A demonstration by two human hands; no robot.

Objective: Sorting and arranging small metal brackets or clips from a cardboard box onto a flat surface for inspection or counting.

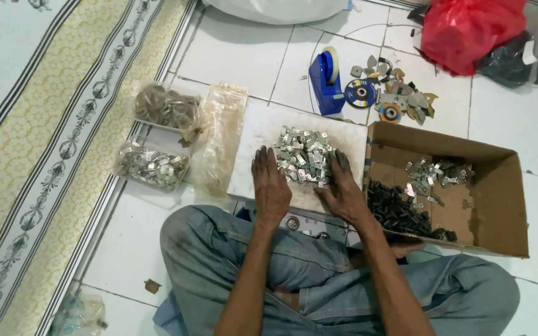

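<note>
I sit cross-legged on a tiled floor. A pile of small silver metal pieces (303,155) lies on a white board (263,127) in front of me. My left hand (270,183) rests flat on the board at the pile's left edge, fingers spread. On the pile's right side lies my right hand (345,190), fingers extended and touching the pieces. Neither hand grips anything.
A cardboard box (499,186) at the right holds silver pieces (434,174) and dark pieces (396,211). Clear bags of metal parts (152,165) and brownish discs (166,107) lie left, by a patterned mat (45,124). A blue tape dispenser (326,78), grinding discs (360,93), a red bag (468,28) sit behind.
</note>
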